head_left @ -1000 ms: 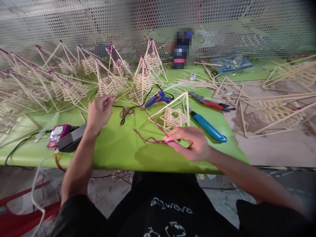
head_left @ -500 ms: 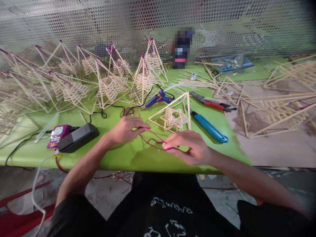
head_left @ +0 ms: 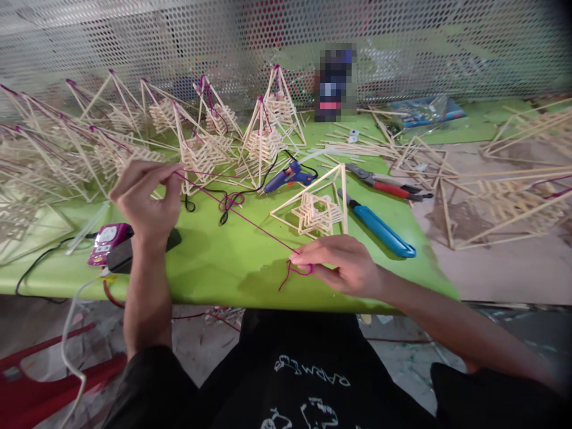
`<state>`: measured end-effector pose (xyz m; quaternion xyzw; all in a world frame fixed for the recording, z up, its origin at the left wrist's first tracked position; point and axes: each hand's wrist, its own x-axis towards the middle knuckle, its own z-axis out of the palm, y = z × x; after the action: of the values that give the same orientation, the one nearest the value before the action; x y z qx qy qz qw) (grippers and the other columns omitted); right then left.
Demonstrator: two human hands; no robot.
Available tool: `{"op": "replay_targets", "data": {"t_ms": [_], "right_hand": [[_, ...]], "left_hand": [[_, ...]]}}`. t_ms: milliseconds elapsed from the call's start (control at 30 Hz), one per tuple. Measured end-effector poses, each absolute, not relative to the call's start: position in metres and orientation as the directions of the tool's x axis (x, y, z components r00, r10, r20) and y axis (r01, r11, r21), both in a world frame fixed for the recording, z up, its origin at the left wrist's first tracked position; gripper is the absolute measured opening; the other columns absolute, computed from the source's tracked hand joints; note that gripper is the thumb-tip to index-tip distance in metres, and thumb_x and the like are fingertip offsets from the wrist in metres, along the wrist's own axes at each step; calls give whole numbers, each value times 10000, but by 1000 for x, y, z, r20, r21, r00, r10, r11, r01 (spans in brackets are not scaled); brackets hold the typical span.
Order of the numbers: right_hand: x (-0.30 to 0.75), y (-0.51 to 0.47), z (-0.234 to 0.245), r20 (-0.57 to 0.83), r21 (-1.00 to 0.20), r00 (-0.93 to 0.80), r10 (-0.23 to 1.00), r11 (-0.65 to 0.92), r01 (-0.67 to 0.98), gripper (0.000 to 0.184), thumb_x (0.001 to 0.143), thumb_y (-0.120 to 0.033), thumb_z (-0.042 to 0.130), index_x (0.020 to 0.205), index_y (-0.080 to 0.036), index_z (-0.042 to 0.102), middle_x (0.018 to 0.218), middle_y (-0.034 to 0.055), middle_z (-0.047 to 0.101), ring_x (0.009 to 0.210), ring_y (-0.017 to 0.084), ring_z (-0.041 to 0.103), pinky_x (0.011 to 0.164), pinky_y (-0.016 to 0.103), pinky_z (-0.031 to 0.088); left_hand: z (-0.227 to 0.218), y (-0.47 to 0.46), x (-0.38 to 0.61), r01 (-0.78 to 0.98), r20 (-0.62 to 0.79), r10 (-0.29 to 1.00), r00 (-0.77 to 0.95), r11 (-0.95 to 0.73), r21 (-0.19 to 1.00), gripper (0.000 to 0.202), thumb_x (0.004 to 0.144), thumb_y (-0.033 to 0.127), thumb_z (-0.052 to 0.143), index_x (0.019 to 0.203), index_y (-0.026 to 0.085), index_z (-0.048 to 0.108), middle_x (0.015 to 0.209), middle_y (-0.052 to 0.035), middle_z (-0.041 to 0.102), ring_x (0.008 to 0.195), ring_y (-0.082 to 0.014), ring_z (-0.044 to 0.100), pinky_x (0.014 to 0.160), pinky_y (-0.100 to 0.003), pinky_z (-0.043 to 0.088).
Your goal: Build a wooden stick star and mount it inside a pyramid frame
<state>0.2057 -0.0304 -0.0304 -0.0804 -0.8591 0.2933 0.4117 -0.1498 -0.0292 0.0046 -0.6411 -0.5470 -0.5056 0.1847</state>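
Observation:
A thin purple string [head_left: 241,215] runs taut across the green table [head_left: 214,268] between my two hands. My left hand [head_left: 145,199] is raised at the left and pinches one end of it. My right hand [head_left: 342,262], low near the table's front edge, pinches the other end, where a short loop of string hangs from my fingers. Just beyond my right hand lies a stick pyramid frame [head_left: 317,205] with a stacked stick core.
Many finished stick pyramids [head_left: 196,149] crowd the back left. A blue glue gun [head_left: 288,177], red-handled pliers [head_left: 386,187] and a blue cutter [head_left: 382,226] lie near the frame. A black adapter and pink device [head_left: 105,241] sit at left. Perforated metal screen behind.
My left hand went from the middle of the table up and to the left, drawing the purple string taut. My right hand stayed in place, holding its end.

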Motion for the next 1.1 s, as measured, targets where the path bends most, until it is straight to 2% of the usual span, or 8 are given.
{"op": "replay_targets", "data": {"t_ms": [133, 333, 600, 767, 867, 933, 1000, 1100], "right_hand": [[206, -30, -31, 634, -552, -671, 385, 833, -43, 306, 955, -78, 605, 1217, -234, 631, 1031, 40, 784, 938, 109, 754, 807, 203, 601], [203, -29, -40, 585, -503, -720, 373, 863, 39, 319, 971, -104, 597, 1259, -238, 632, 1122, 44, 782, 967, 124, 755, 810, 237, 599], [203, -31, -39, 579, -537, -639, 506, 827, 168, 297, 975, -115, 582, 1215, -264, 673, 920, -9, 781, 788, 105, 727, 714, 230, 566], [202, -32, -37, 563, -578, -629, 536, 799, 164, 271, 979, -114, 570, 1192, -242, 677, 990, 12, 793, 841, 114, 738, 747, 238, 578], [200, -30, -39, 550, -593, -634, 544, 789, 163, 260, 981, -117, 567, 1189, -224, 681, 995, 27, 793, 838, 120, 738, 743, 245, 583], [199, -28, -41, 546, -588, -641, 538, 792, 163, 257, 985, -119, 560, 1185, -222, 685, 999, 31, 794, 830, 120, 737, 743, 252, 585], [198, -27, -42, 539, -577, -657, 527, 799, 168, 246, 992, -129, 554, 1176, -219, 690, 987, 33, 792, 820, 124, 732, 743, 263, 585], [199, -26, -42, 533, -559, -668, 519, 809, 182, 233, 996, -141, 559, 1166, -222, 696, 979, 35, 784, 840, 131, 728, 752, 271, 579]], "left_hand": [[11, -29, -164, 928, 857, 471, -209, -179, 325, 222, 884, 179, 683, 1045, 261, 813, 908, -45, 681, 856, -184, 620, 805, -322, 502], [10, -27, -189, 952, 791, 547, -273, 38, 303, 296, 835, 120, 626, 1060, 181, 809, 848, -64, 642, 769, -189, 574, 785, -345, 505], [-4, -30, -206, 932, 638, 679, -362, 265, 246, 329, 769, 115, 617, 1054, 155, 779, 1018, -100, 718, 988, -284, 607, 985, -492, 473], [3, -42, -183, 962, 548, 797, -254, 148, 230, 739, 658, -35, 609, 1308, 311, 664, 1415, -45, 615, 1025, -289, 654, 998, -480, 457], [6, -45, -143, 974, 540, 824, -169, 54, 222, 700, 776, -1, 579, 1402, 312, 585, 1517, -85, 538, 1050, -288, 673, 991, -474, 474], [2, -45, -109, 919, 508, 860, 41, -232, 319, 492, 886, 100, 581, 1328, 307, 649, 1365, -67, 665, 1018, -246, 696, 932, -388, 534], [-8, -46, -77, 681, 330, 850, 411, -527, 509, 437, 893, 197, 666, 1322, 285, 660, 1315, -73, 695, 926, -199, 726, 854, -320, 589], [-27, -47, -42, 436, 283, 751, 596, -599, 671, 460, 925, 217, 667, 1380, 258, 618, 1248, -109, 727, 765, -150, 729, 715, -287, 615]]}}
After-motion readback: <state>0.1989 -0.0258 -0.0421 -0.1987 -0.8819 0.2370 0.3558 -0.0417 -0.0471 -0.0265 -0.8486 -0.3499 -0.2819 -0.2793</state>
